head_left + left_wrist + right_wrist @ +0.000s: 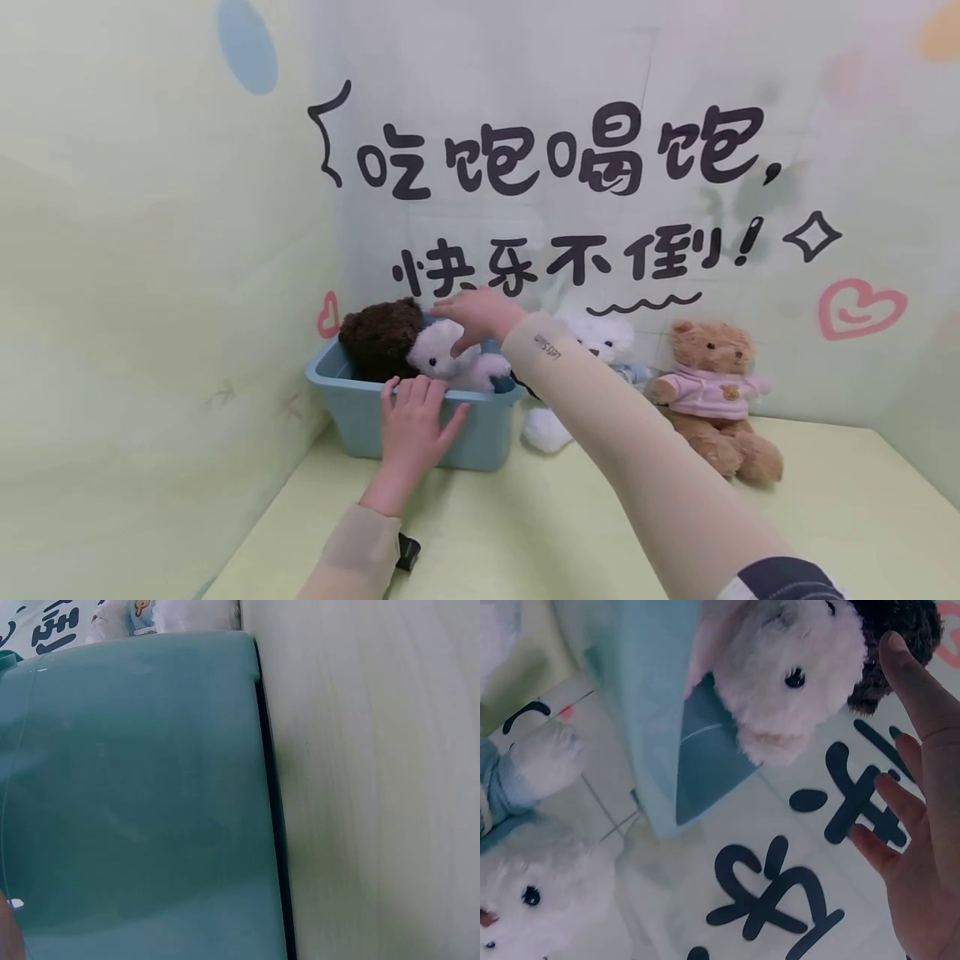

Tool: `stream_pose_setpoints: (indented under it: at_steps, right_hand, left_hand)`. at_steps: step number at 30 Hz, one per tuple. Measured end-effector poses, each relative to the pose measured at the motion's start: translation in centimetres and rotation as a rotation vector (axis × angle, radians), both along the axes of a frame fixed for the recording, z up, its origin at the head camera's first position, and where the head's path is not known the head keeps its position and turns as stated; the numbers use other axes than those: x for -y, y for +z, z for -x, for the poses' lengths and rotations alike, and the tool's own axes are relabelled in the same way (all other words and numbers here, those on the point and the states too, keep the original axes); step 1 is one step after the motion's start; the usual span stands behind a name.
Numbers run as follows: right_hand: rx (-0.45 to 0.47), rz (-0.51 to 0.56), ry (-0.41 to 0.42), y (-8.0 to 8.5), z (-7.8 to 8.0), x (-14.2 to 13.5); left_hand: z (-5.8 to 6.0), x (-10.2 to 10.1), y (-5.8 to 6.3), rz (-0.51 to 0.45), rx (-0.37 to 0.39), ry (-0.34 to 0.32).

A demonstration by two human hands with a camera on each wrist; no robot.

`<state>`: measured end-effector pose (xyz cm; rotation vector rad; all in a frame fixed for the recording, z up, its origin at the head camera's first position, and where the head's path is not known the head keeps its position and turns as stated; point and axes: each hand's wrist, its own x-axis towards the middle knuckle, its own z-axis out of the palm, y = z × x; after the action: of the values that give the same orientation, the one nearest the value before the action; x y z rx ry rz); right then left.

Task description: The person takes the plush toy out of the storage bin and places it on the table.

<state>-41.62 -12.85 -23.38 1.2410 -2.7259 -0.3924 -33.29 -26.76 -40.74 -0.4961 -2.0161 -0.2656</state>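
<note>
A light blue plastic bin (348, 412) stands at the left of the table. A dark brown plush toy (378, 337) and a white plush toy (438, 354) with black eyes sit inside it. My left hand (416, 421) holds the bin's front rim, fingers hooked over the edge and thumb spread on the outside. Above the toys is my right hand (480, 312); in the right wrist view its fingers are spread and hold nothing, close to the white toy's head (795, 675). The left wrist view is mostly filled by the bin's wall (142, 787).
Right of the bin a white teddy bear (600, 333) in blue sits against the back wall, partly behind my right forearm. Farther right sits a brown teddy bear (712, 392) in a pink hoodie. A wall (165, 333) rises along the table's left side.
</note>
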Motion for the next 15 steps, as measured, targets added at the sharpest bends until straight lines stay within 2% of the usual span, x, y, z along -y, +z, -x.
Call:
stream_pose_setpoints:
  at_steps: [7, 15]
  right_hand:
    - [0.157, -0.001, -0.063, -1.1, 0.3, 1.2]
    - [0.228, -0.024, -0.167, -1.2, 0.0, 1.7]
  left_hand:
    - [0.1, -0.2, -0.2, -0.016, -0.018, -0.013]
    - [0.2, -0.1, -0.1, -0.022, -0.031, -0.021]
